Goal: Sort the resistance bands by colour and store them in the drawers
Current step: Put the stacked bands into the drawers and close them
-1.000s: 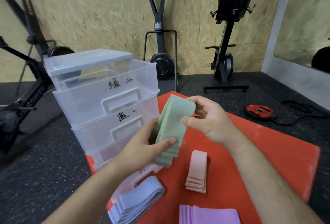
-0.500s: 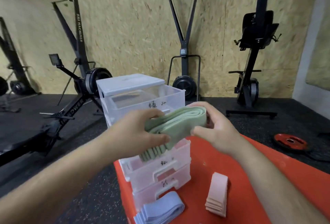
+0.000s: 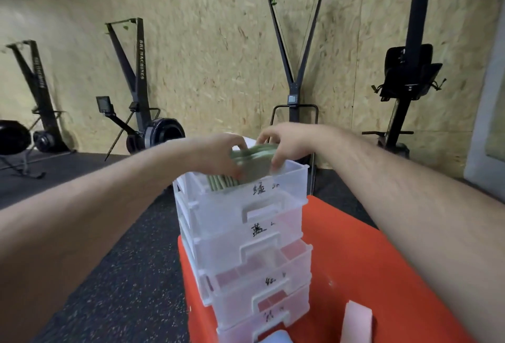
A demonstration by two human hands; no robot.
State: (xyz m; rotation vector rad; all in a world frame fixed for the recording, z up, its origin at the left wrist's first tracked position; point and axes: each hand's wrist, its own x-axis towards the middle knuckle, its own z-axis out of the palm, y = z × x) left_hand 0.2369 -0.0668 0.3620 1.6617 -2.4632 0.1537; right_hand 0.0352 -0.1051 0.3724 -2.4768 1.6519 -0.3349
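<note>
Two grips, left hand (image 3: 218, 154) and right hand (image 3: 290, 144), clasped one folded stack of pale green bands (image 3: 255, 169), layered ends showing, in the open top drawer (image 3: 284, 195).

Hands: left hand (image 3: 218, 153) and right hand (image 3: 291, 142), at frame centre, both grip a folded stack of pale green resistance bands (image 3: 254, 168).
Stack: its lower ends sit inside the open top drawer of the translucent plastic drawer unit (image 3: 284, 188).
Lower right: a folded pink band (image 3: 356, 326) on the red mat (image 3: 341, 247).
</note>
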